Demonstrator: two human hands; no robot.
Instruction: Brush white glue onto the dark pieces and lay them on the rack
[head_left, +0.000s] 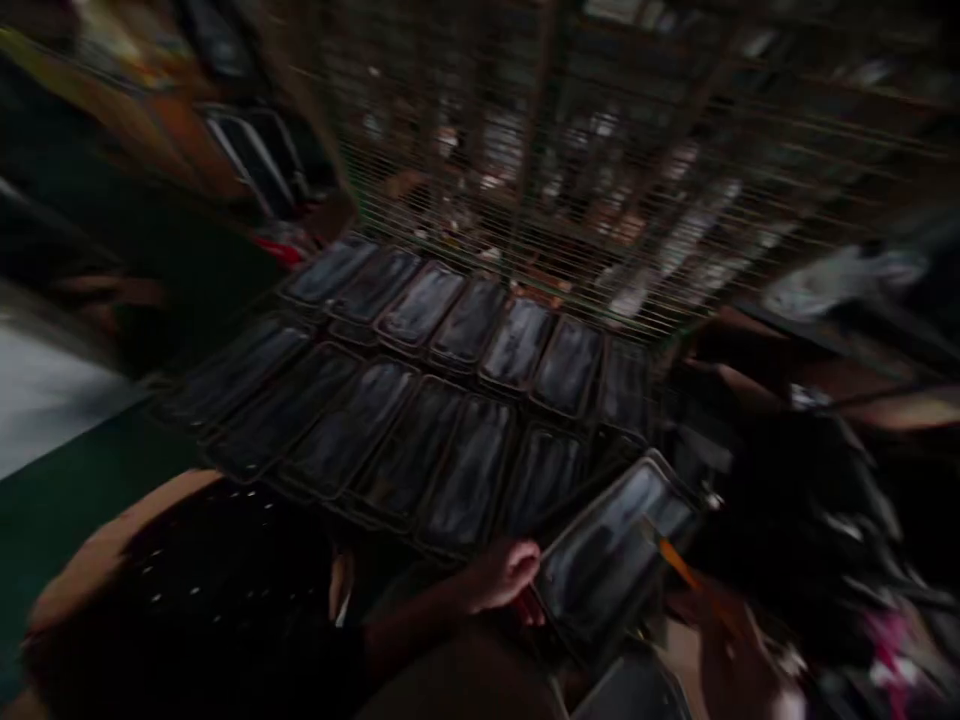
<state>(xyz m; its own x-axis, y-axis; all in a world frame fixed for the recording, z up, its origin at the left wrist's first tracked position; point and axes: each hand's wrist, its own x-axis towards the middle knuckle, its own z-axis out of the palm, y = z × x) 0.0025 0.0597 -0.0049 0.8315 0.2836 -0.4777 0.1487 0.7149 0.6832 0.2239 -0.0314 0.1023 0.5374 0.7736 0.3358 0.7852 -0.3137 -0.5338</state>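
Note:
My left hand (514, 572) closes on the near left edge of a shallow rectangular pan (615, 545), tilted up in front of me. The inside of the pan is dark with whitish, streaky smears. In my right hand (739, 655) is a brush (679, 563) with an orange handle, its tip over the right part of the pan's inner face. Whether the bristles touch it I cannot tell. Just beyond, two rows of similar dark pans (469, 470) lie side by side, many with the same pale streaks. Motion and dim light blur the fingers.
A wire mesh screen (525, 230) rises behind the pans, with blurred clutter beyond it. Black bundled material (802, 530) lies at the right. Dark cloth with white specks (225, 570) is at the lower left. Another pan-like piece (634, 690) sits at the bottom.

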